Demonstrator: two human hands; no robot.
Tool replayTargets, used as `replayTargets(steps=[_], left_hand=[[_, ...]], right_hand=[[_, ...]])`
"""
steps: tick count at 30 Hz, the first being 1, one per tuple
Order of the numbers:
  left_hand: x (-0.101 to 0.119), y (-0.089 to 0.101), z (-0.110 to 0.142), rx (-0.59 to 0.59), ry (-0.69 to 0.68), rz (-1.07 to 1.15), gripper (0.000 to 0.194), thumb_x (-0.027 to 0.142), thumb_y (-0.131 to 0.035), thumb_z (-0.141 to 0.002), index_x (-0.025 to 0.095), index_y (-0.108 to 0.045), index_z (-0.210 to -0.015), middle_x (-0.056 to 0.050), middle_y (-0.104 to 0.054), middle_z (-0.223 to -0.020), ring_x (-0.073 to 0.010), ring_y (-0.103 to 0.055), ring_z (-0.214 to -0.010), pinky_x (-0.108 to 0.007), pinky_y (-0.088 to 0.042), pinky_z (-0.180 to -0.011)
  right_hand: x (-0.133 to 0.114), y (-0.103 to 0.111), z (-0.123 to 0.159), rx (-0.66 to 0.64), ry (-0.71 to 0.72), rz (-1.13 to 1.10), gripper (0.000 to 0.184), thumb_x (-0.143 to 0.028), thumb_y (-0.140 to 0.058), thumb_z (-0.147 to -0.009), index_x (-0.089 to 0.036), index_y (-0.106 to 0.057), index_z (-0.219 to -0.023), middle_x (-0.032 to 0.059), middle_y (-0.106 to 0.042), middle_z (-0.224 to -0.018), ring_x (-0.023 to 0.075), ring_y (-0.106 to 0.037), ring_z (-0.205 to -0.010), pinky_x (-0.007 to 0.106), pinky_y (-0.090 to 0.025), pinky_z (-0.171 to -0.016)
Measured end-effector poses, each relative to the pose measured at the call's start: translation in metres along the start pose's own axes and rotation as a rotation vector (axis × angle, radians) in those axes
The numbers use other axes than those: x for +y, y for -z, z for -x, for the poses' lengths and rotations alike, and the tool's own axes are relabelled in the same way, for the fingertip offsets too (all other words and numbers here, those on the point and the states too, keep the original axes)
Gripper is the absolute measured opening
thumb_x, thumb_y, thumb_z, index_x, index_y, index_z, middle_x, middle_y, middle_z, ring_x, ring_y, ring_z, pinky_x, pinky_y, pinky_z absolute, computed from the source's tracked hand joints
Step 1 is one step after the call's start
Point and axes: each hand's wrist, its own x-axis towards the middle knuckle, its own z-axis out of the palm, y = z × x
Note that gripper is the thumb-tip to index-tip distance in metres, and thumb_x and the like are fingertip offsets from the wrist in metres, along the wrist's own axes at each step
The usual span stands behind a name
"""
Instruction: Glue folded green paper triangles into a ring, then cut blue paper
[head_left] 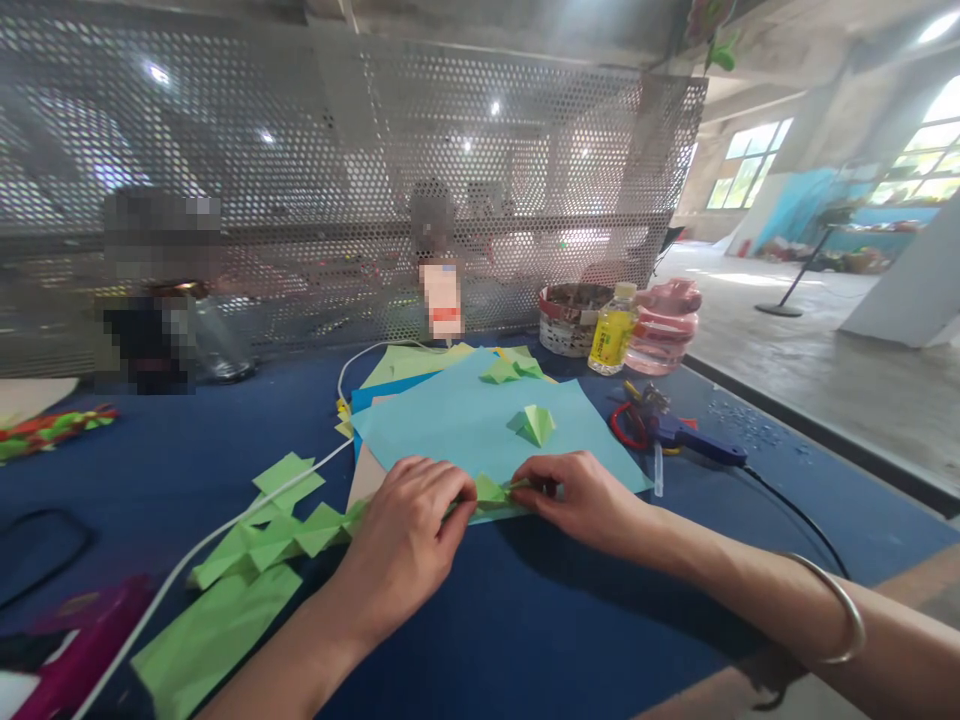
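My left hand (420, 535) pinches one part of a folded green paper strip (491, 492), and my right hand (574, 498) pinches its right end. The piece stretches between my fingertips, over the near edge of a light blue paper sheet (442, 425). To the left, a chain of folded green paper (281, 540) runs back behind my left hand; whether it joins the piece I hold is hidden. One folded green paper piece (535, 426) stands on the blue sheet, and another folded piece (511, 368) lies farther back. Flat green paper (217, 635) lies at lower left.
At right lie a blue glue gun (697, 440) and red-handled scissors (628, 426). Behind them stand a yellow-labelled bottle (611, 335), a pink jug (664, 335) and a round basket (574, 325). A white cable (217, 535) crosses the left side. A perforated metal screen (360, 150) rises behind.
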Motion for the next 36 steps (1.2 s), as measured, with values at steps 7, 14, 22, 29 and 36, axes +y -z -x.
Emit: replayTargets(steps=[7,14,22,29,36], left_hand=[[-0.0012,-0.0013,0.0003,0.015,-0.008,-0.01,0.016,0.013,-0.047,-0.091,0.02,-0.049,-0.077,0.003,-0.055,-0.074,-0.016,-0.05,-0.074,-0.035,-0.036,-0.077],[-0.0035,-0.0026,0.0004,0.032,-0.026,-0.022,0.016,0.013,-0.047,-0.091,0.02,-0.05,-0.076,0.002,-0.055,-0.073,-0.0161,-0.051,-0.073,-0.036,-0.037,-0.077],[-0.0041,-0.0025,0.0,0.074,-0.059,-0.04,0.017,0.012,-0.046,-0.09,0.02,-0.051,-0.076,0.002,-0.056,-0.072,-0.0168,-0.053,-0.072,-0.037,-0.039,-0.076],[-0.003,-0.0022,0.0008,0.088,-0.068,-0.047,0.017,0.012,-0.047,-0.09,0.02,-0.051,-0.076,0.001,-0.057,-0.072,-0.0173,-0.053,-0.071,-0.038,-0.039,-0.078],[-0.0002,0.0001,0.0006,0.114,-0.079,-0.053,0.017,0.013,-0.046,-0.091,0.02,-0.051,-0.076,0.001,-0.057,-0.072,-0.0169,-0.051,-0.071,-0.039,-0.039,-0.079]], right_hand=[[-0.0011,-0.0007,0.001,0.002,0.0,0.009,0.01,-0.021,-0.06,-0.083,-0.017,-0.069,-0.082,-0.0027,-0.06,-0.062,0.0091,-0.049,-0.056,0.02,-0.036,-0.055],[-0.0009,-0.0004,0.0009,-0.019,-0.009,0.0,0.01,-0.021,-0.06,-0.083,-0.017,-0.067,-0.078,-0.0027,-0.061,-0.063,0.0095,-0.05,-0.057,0.021,-0.036,-0.056],[-0.0056,0.0015,0.0008,-0.031,-0.005,-0.019,0.01,-0.02,-0.059,-0.083,-0.017,-0.068,-0.08,-0.0015,-0.063,-0.066,0.01,-0.052,-0.059,0.021,-0.038,-0.057],[-0.0043,0.0008,0.0004,-0.031,-0.022,-0.034,0.007,-0.02,-0.064,-0.08,-0.018,-0.07,-0.078,-0.002,-0.064,-0.065,0.0104,-0.053,-0.059,0.021,-0.039,-0.058],[-0.0057,-0.0014,0.0002,-0.015,-0.037,-0.059,0.006,-0.019,-0.067,-0.078,-0.018,-0.068,-0.073,-0.0035,-0.062,-0.063,0.0096,-0.051,-0.058,0.021,-0.038,-0.057]])
